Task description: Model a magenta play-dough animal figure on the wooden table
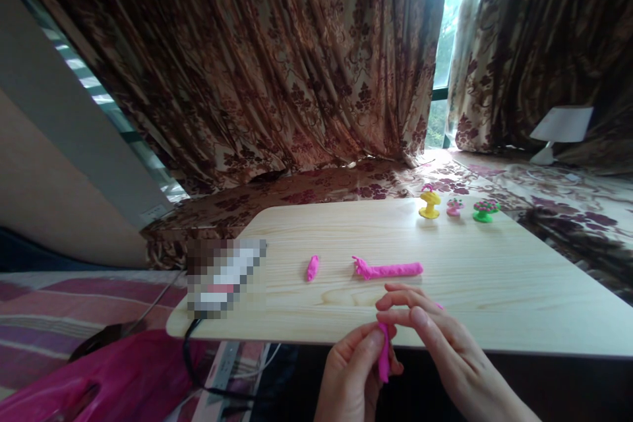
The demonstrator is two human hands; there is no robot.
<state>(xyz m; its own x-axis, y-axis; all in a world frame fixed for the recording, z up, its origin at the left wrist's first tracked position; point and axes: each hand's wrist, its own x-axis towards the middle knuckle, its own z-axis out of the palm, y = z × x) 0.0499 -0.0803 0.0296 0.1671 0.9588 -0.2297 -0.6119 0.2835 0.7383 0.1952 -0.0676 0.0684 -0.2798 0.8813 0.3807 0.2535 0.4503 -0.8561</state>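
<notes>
My left hand (353, 369) and my right hand (435, 336) meet at the near edge of a light wooden table (494, 277). Between their fingertips they pinch a thin strip of pink clay (384, 356) that hangs downward. A longer pink clay roll (390, 270) with a forked left end lies on the table just beyond my hands. A small pink clay lump (312, 268) rests to its left.
Three small clay figures stand at the table's far right: yellow (429, 203), pink (453, 207), green (485, 210). A blurred-out object (225, 277) with a black cable sits at the left edge. Patterned curtains hang behind, a white lamp (558, 132) stands far right, pink fabric (113, 376) lies lower left.
</notes>
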